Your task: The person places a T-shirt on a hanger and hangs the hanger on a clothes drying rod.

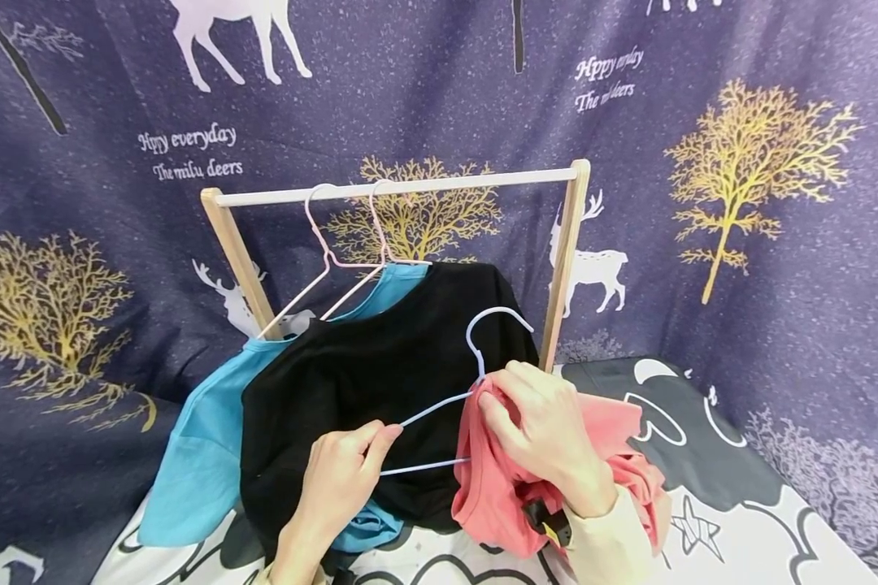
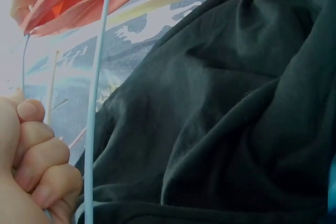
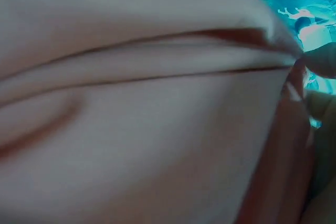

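Observation:
A light blue hanger is held in front of the rack, its hook up and its right side inside a coral pink shirt. My left hand grips the hanger's left shoulder, fingers curled round it in the left wrist view. Beside the hanger's neck, my right hand pinches the pink shirt's cloth. In the right wrist view the shirt fills most of the picture, with thumb and fingertip at its right edge. Directly behind hangs a black shirt, and a blue shirt hangs behind that.
The small rack has a white bar and wooden posts. Two pink hangers hook over its bar. Behind it is a purple curtain with deer and trees. A patterned black-and-white cloth lies underneath.

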Motion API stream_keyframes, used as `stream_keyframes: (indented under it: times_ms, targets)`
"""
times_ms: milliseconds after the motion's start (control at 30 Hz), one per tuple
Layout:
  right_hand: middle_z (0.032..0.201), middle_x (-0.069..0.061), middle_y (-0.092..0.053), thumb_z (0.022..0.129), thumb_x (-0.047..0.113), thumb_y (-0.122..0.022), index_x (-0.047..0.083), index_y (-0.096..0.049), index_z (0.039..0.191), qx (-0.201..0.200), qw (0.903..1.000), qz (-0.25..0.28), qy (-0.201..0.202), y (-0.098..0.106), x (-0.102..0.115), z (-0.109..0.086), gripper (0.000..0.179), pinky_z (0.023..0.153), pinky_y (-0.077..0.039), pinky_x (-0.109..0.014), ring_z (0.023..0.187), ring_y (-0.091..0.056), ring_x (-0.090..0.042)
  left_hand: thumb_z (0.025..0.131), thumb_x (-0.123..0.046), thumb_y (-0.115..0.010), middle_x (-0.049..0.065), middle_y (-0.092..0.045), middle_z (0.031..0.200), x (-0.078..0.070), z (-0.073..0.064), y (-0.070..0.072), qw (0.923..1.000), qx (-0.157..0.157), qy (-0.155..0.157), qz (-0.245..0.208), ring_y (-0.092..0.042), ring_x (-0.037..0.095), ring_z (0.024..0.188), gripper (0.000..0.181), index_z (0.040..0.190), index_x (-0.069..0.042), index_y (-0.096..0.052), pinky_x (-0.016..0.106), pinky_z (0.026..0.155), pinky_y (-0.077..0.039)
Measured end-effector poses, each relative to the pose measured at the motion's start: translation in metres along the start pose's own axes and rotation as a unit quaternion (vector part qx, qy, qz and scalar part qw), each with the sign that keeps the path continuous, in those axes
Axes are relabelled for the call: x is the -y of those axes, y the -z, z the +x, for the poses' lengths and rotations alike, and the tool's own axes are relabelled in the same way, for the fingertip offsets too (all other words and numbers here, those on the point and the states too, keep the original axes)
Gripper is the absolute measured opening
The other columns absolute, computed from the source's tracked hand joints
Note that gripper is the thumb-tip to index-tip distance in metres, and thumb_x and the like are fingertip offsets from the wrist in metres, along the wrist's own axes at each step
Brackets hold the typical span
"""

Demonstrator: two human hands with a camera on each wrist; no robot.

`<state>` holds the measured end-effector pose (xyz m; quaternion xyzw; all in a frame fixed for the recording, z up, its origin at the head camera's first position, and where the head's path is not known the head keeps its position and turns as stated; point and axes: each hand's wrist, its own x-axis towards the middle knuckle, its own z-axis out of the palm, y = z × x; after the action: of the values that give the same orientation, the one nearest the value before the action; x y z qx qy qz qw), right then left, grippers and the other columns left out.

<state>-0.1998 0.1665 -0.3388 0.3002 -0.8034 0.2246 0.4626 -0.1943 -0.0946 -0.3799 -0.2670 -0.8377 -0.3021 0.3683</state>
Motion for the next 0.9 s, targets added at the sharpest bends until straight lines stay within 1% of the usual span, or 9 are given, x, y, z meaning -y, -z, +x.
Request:
stream_keyframes:
  times_ms: [133,300,433,500,533,633,733,833,900]
  targets:
    - [0.077,0.010,-0.054,0.094,0.043,-0.055,0.022,-0.059,0.081,0.034,0.9972,-0.024,-0.062,0.002,0.005,-0.001,0.026,0.059,-0.044,-0.031,0.070,-0.054,-0.010,0.089,-0.021,-0.072,-0.019,-0.022,0.052,-0.003,-0.001,-0.006,0.9998,-0.003,-0.013,0.016,-0.022,-0.002,0.044,0.046,0.058,-0.026,-0.039,0.018,0.043,-0.020]
    - [0.062,0.007,-0.039,0.095,0.048,-0.056,0.019,-0.041,0.067,0.025,0.9918,-0.071,-0.104,-0.002,0.011,0.000,0.044,0.062,-0.033,-0.034,0.065,-0.046,-0.017,0.090,-0.022,-0.072,-0.018,-0.025,0.052,-0.009,-0.002,-0.013,0.9994,-0.002,-0.029,0.021,-0.024,-0.002,0.044,0.042,0.060,-0.025,-0.042,0.016,0.044,-0.021]
    - [0.061,0.003,-0.043,0.096,0.040,-0.056,0.017,-0.041,0.065,0.013,0.9895,-0.088,-0.113,-0.004,0.012,0.003,0.042,0.068,-0.031,-0.039,0.068,-0.047,-0.023,0.094,-0.028,-0.067,-0.018,-0.045,0.063,-0.018,0.000,-0.013,0.9991,-0.027,-0.031,0.012,-0.040,-0.001,0.054,0.023,0.073,-0.024,-0.060,0.016,0.051,-0.033]
    - [0.061,0.001,-0.045,0.096,0.034,-0.056,0.016,-0.042,0.065,0.004,0.9890,-0.089,-0.119,-0.003,0.010,0.004,0.039,0.068,-0.032,-0.041,0.068,-0.049,-0.025,0.098,-0.030,-0.061,-0.013,-0.056,0.076,-0.024,0.002,-0.012,0.9965,-0.055,-0.063,-0.001,-0.051,0.005,0.068,0.017,0.085,-0.021,-0.067,0.019,0.063,-0.039]
    - [0.061,0.000,-0.045,0.096,0.032,-0.056,0.015,-0.042,0.065,-0.002,0.9886,-0.089,-0.122,-0.002,0.008,0.004,0.038,0.068,-0.032,-0.042,0.067,-0.049,-0.026,0.099,-0.028,-0.059,-0.009,-0.060,0.083,-0.027,0.004,-0.011,0.9924,-0.076,-0.096,-0.012,-0.054,0.009,0.075,0.018,0.090,-0.017,-0.069,0.023,0.070,-0.041]
    - [0.060,-0.002,-0.045,0.096,0.030,-0.057,0.015,-0.043,0.065,-0.027,0.9870,-0.083,-0.135,0.002,0.002,0.004,0.037,0.066,-0.031,-0.042,0.066,-0.050,-0.028,0.101,-0.021,-0.054,0.001,-0.064,0.094,-0.039,0.008,-0.008,0.9707,-0.102,-0.214,-0.036,-0.059,0.021,0.088,0.021,0.094,-0.010,-0.070,0.032,0.080,-0.043]
    - [0.061,-0.003,-0.044,0.095,0.029,-0.059,0.014,-0.044,0.066,-0.053,0.9859,-0.073,-0.141,0.006,-0.004,0.005,0.036,0.064,-0.029,-0.041,0.065,-0.048,-0.029,0.101,-0.019,-0.055,0.000,-0.065,0.100,-0.048,0.004,-0.010,0.9632,-0.020,-0.256,-0.081,-0.060,0.017,0.093,0.017,0.101,-0.011,-0.071,0.027,0.086,-0.047]
    - [0.062,-0.004,-0.046,0.096,0.030,-0.059,0.013,-0.047,0.067,-0.078,0.9853,-0.065,-0.138,0.009,-0.008,0.005,0.036,0.064,-0.029,-0.042,0.066,-0.048,-0.031,0.100,-0.020,-0.059,-0.006,-0.064,0.112,-0.050,-0.005,-0.025,0.9684,0.121,-0.170,-0.136,-0.058,0.008,0.103,0.018,0.114,-0.016,-0.069,0.022,0.094,-0.045]
    - [0.064,-0.006,-0.048,0.098,0.034,-0.056,0.011,-0.048,0.068,-0.094,0.9849,-0.060,-0.133,0.011,-0.011,0.004,0.039,0.065,-0.029,-0.043,0.067,-0.048,-0.032,0.099,-0.021,-0.060,-0.008,-0.063,0.118,-0.048,-0.011,-0.039,0.9633,0.193,-0.111,-0.149,-0.056,0.006,0.108,0.025,0.123,-0.019,-0.065,0.024,0.096,-0.044]
